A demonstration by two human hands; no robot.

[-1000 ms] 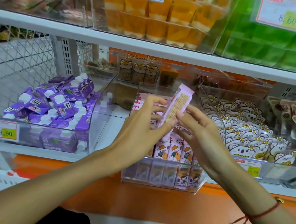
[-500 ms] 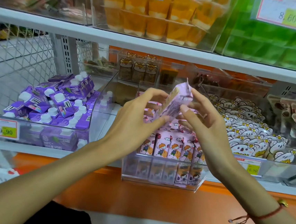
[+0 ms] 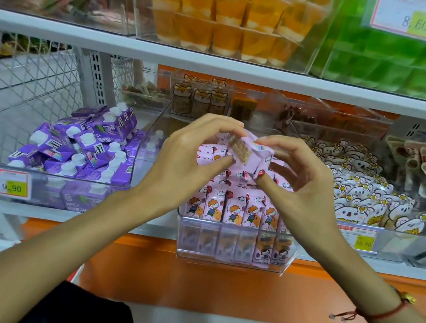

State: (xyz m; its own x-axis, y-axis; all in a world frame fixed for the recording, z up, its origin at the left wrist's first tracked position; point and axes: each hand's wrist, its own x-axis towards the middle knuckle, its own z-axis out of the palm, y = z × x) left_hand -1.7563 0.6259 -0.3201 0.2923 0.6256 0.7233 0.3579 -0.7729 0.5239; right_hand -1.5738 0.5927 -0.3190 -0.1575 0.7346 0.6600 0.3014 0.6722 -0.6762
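Observation:
A small pink snack packet with a wafer picture on it lies almost flat between my two hands, above a clear bin on the lower shelf. My left hand pinches its left end with fingers on top and thumb below. My right hand pinches its right end between curled fingers and thumb. The bin holds several upright pink packets with a cartoon child on them.
A bin of purple drink cartons stands at left with a 9.90 price tag. At right, a bin holds white bear-print bags. The upper shelf carries orange jelly cups and green packs.
The pink packet stood upright and slanted between my hands; it has tipped over to lie nearly flat. Both hands moved slightly lower and my fingers curled more around its ends.

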